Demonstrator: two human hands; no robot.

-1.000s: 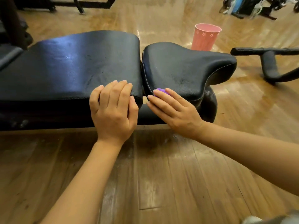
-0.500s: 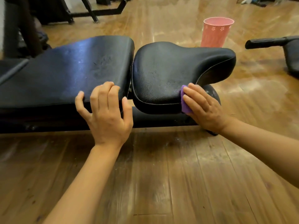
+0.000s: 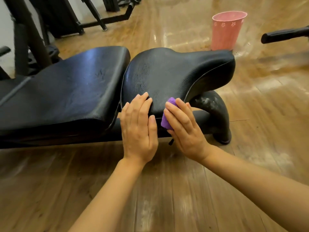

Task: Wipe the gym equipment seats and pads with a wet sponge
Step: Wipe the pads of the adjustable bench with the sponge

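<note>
A low black weight bench lies across the floor, with a long back pad point(image 3: 66, 92) on the left and a curved seat pad point(image 3: 175, 72) on the right. My right hand point(image 3: 184, 128) presses a purple sponge point(image 3: 167, 118) against the near side edge of the seat pad, fingers laid flat over it. My left hand point(image 3: 138, 128) rests flat on the seat pad's near left corner, just beside the sponge. Both pads gleam with a wet sheen. Most of the sponge is hidden under my fingers.
A pink plastic bucket point(image 3: 227, 30) stands on the wooden floor behind the seat. A black padded handle point(image 3: 284, 35) juts in at the right edge. Black machine frames point(image 3: 93, 15) stand at the back left. The bench's curved black foot point(image 3: 217, 113) rests on the floor at right.
My left hand has shifted right from the back pad's edge onto the seat pad. My right hand slid the sponge back left along the seat's near edge, close to my left hand.
</note>
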